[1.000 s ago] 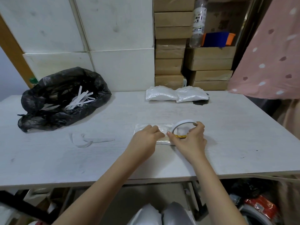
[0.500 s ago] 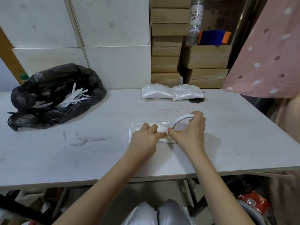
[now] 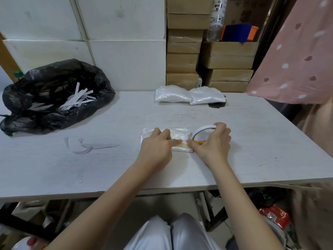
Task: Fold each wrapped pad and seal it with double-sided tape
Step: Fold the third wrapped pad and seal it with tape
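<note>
plastic-wrapped pad (image 3: 178,134) lies lengthwise left-right under left hand (image 3: 156,147).

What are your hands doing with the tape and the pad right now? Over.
Left hand presses down on the wrapped pad. Right hand holds the tape roll upright at the pad's right end. Nothing blocking; two wrapped pads wait at the back.

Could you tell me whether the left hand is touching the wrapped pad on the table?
Touching. The head view shows the left hand lying on top of the wrapped pad, fingers pressing it down, with no gap visible between them.
</note>
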Demonstrator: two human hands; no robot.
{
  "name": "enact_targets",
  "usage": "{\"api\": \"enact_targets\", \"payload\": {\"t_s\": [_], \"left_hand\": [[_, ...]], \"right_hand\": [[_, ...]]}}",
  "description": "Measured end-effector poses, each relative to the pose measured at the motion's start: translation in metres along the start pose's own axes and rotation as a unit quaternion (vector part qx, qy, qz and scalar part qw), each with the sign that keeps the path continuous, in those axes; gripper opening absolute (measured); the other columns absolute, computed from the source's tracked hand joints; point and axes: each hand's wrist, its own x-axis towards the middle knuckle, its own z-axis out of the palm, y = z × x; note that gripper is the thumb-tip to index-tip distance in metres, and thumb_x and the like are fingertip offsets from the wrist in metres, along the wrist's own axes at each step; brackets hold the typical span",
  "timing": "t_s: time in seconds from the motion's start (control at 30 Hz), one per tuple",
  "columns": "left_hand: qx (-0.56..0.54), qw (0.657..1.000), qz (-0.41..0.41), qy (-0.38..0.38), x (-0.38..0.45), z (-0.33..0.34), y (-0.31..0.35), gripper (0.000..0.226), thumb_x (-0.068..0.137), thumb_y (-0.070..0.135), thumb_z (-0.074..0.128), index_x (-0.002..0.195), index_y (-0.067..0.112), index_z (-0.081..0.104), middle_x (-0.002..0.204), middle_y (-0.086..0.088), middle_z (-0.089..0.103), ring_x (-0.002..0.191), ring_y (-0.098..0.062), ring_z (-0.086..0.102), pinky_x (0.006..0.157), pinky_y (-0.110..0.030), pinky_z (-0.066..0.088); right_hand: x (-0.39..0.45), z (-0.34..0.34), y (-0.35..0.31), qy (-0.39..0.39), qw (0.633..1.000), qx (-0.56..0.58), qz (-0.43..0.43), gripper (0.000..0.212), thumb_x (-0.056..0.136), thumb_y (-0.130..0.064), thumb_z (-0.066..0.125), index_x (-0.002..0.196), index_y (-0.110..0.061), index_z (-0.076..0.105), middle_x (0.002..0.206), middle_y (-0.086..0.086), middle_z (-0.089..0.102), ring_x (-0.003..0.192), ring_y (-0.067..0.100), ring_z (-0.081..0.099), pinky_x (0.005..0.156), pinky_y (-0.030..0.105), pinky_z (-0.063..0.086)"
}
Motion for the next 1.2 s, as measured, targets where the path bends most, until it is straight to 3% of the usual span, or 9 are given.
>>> {"api": "enact_targets", "payload": {"t_s": [0.17, 0.4, 0.57, 0.67, 0.73, 0.83, 0.93, 1.1, 1.2], "left_hand": [[-0.026, 0.999, -0.028, -0.002, -0.007, -0.001, 0.006, 0.058, 0.075, 0.036, 0.023, 0.115, 0.035, 0.064, 0.085, 0.002, 0.059, 0.083, -0.023, 0.053, 0.048, -0.015, 0.010], [-0.021, 1.000, -0.012, -0.015, -0.003, -0.002, 0.012, 0.056, 0.076, 0.044, 0.029, 0.122, 0.036, 0.059, 0.080, -0.001, 0.055, 0.078, -0.026, 0.050, 0.050, -0.025, 0.032], [0.002, 1.000, 0.020, -0.013, -0.008, 0.004, 0.012, 0.049, 0.076, 0.044, 0.041, 0.118, 0.033, 0.064, 0.074, -0.001, 0.056, 0.068, -0.024, 0.052, 0.043, -0.022, 0.036], [0.027, 0.998, 0.050, -0.005, -0.009, 0.009, 0.015, 0.046, 0.073, 0.042, 0.046, 0.111, 0.030, 0.069, 0.074, -0.004, 0.057, 0.064, -0.026, 0.052, 0.045, -0.021, 0.028], [0.043, 0.997, 0.060, 0.005, -0.006, 0.012, 0.016, 0.043, 0.072, 0.042, 0.047, 0.104, 0.029, 0.072, 0.073, -0.005, 0.058, 0.062, -0.027, 0.053, 0.049, -0.021, 0.024], [0.052, 0.997, 0.061, 0.013, -0.005, 0.013, 0.017, 0.043, 0.072, 0.043, 0.046, 0.102, 0.029, 0.073, 0.072, -0.004, 0.058, 0.062, -0.027, 0.053, 0.048, -0.021, 0.023], [0.043, 0.997, 0.054, 0.027, -0.006, 0.012, 0.017, 0.044, 0.072, 0.043, 0.047, 0.107, 0.029, 0.072, 0.071, -0.004, 0.057, 0.061, -0.026, 0.052, 0.047, -0.020, 0.023], [0.040, 0.997, 0.048, 0.054, -0.009, 0.014, 0.016, 0.049, 0.074, 0.042, 0.050, 0.117, 0.026, 0.067, 0.073, -0.004, 0.057, 0.064, -0.026, 0.052, 0.049, -0.021, 0.023], [0.045, 0.997, 0.041, 0.054, -0.010, 0.015, 0.016, 0.055, 0.074, 0.044, 0.049, 0.123, 0.023, 0.063, 0.076, -0.003, 0.058, 0.067, -0.027, 0.054, 0.049, -0.023, 0.024]], "right_hand": [[0.000, 0.003, 0.001, -0.011, 1.000, 0.004, 0.023, 0.092, 0.059, -0.048, 0.081, 0.125, -0.010, 0.029, 0.131, 0.011, 0.034, 0.119, 0.033, 0.037, 0.096, 0.042, 0.033], [0.011, -0.019, 0.018, -0.116, 0.985, 0.117, 0.047, 0.088, 0.067, -0.064, 0.065, 0.127, -0.013, 0.025, 0.124, 0.002, 0.038, 0.117, 0.022, 0.041, 0.104, 0.042, 0.035], [0.007, -0.029, 0.030, -0.109, 0.969, 0.221, 0.017, 0.051, 0.073, -0.053, 0.067, 0.095, -0.014, 0.043, 0.099, 0.003, 0.052, 0.096, 0.022, 0.053, 0.073, 0.025, 0.042], [0.004, -0.039, 0.034, -0.077, 0.987, 0.112, -0.084, 0.030, 0.073, -0.039, 0.073, 0.079, -0.016, 0.056, 0.088, -0.006, 0.057, 0.095, 0.015, 0.051, 0.075, 0.020, 0.036], [0.009, -0.041, 0.039, -0.059, 0.982, -0.011, -0.176, 0.030, 0.071, -0.045, 0.072, 0.070, -0.017, 0.060, 0.087, -0.005, 0.064, 0.109, 0.014, 0.052, 0.095, 0.022, 0.028], [0.014, -0.043, 0.043, -0.075, 0.951, -0.135, -0.266, 0.042, 0.075, -0.056, 0.048, 0.065, -0.019, 0.063, 0.086, -0.004, 0.069, 0.128, 0.016, 0.046, 0.113, 0.026, 0.004], [0.016, -0.045, 0.046, -0.079, 0.925, -0.185, -0.321, 0.047, 0.084, -0.050, 0.034, 0.060, -0.019, 0.061, 0.085, -0.004, 0.069, 0.130, 0.017, 0.046, 0.116, 0.034, 0.001], [0.010, -0.045, 0.039, -0.122, 0.929, -0.165, -0.309, 0.032, 0.088, -0.036, 0.036, 0.089, -0.017, 0.063, 0.088, -0.007, 0.061, 0.106, 0.015, 0.056, 0.112, 0.019, 0.009], [0.004, -0.045, 0.024, -0.146, 0.950, -0.065, -0.267, 0.028, 0.093, -0.029, 0.048, 0.121, -0.025, 0.052, 0.096, -0.017, 0.052, 0.093, -0.012, 0.046, 0.085, 0.019, 0.026]]}}
